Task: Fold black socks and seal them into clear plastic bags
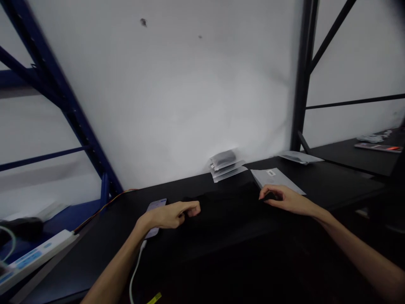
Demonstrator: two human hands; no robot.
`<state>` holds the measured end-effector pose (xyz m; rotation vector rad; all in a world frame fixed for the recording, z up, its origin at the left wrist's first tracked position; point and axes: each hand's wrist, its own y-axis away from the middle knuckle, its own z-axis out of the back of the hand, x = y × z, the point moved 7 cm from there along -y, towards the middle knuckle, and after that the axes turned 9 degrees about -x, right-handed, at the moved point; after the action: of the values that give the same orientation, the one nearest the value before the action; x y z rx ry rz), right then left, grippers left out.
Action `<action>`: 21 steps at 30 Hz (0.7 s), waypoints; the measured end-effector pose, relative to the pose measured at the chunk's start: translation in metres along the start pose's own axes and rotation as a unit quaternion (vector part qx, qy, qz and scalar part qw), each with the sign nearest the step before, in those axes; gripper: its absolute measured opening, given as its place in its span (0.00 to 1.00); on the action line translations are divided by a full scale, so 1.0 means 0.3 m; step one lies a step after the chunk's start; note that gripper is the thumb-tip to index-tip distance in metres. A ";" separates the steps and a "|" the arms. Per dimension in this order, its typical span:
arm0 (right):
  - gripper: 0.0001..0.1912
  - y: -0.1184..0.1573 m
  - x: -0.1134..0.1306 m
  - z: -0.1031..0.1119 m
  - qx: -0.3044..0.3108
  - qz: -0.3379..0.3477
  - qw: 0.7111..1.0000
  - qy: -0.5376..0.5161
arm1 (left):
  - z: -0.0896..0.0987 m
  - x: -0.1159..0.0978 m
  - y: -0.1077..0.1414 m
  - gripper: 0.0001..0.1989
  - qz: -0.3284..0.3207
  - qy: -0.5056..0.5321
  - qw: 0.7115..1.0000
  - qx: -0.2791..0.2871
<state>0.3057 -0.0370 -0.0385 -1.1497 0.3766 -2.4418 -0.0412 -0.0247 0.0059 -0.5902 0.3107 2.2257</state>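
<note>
A piece of black cloth (226,202) lies spread across the black table, and its outline is hard to make out against the dark surface. My left hand (174,214) has its fingers curled closed at the cloth's left side. Over on the right, my right hand (284,199) pinches a dark edge of the cloth between thumb and fingers. Partly under my left wrist lies a phone (157,204) with its screen lit and a white cable (138,264) at its near end. Just behind my right hand is a flat frosted plastic bag (278,177) with a small label.
Several filled zip bags (227,164) lean against the white wall. Another plastic bag (300,157) lies farther right. A white power strip (38,255) is at the left, beside a blue metal frame (68,97). A black post (302,76) rises at the table's back right.
</note>
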 end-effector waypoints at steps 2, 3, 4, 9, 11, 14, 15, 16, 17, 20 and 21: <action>0.12 0.007 -0.001 0.003 -0.011 -0.004 1.000 0.011 | -0.007 -0.013 0.001 0.19 0.002 0.026 1.000 0.008; 0.12 0.009 0.004 0.003 -0.013 -0.003 1.000 0.016 | -0.010 -0.014 0.003 0.20 0.016 0.040 0.999 0.014; 0.12 0.011 0.011 0.001 -0.012 0.001 1.000 0.019 | -0.013 -0.013 0.005 0.21 0.032 0.050 0.998 0.021; 0.12 0.021 0.043 0.000 -0.014 0.021 0.999 0.025 | -0.032 -0.024 0.017 0.30 0.028 0.033 0.997 0.071; 0.12 0.027 0.043 0.001 -0.025 0.021 0.999 0.026 | -0.043 -0.026 0.019 0.32 0.005 0.018 0.997 0.080; 0.13 0.038 0.042 -0.003 -0.030 0.024 0.999 0.023 | -0.047 -0.004 0.013 0.26 0.009 -0.011 0.999 0.045; 0.13 0.041 0.042 -0.006 -0.028 0.026 0.999 0.024 | -0.046 0.002 0.009 0.22 0.009 -0.014 0.999 0.031; 0.13 0.044 0.042 -0.010 -0.022 0.028 0.999 0.028 | -0.045 0.005 0.006 0.19 0.006 -0.010 1.000 0.018; 0.14 0.047 0.043 -0.014 -0.016 0.032 0.999 0.034 | -0.042 0.007 0.004 0.16 0.000 0.001 1.000 0.006; 0.15 0.047 0.041 -0.024 -0.003 0.045 0.998 0.053 | -0.019 0.009 0.005 0.12 -0.014 0.030 0.999 -0.036; 0.15 0.044 0.039 -0.025 -0.005 0.048 0.997 0.058 | -0.007 0.012 0.008 0.11 -0.012 0.028 0.998 -0.052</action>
<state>0.2964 -0.0536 -0.0409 -0.9737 0.4674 -2.4301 -0.0445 -0.0247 0.0023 -0.7086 0.2152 2.2155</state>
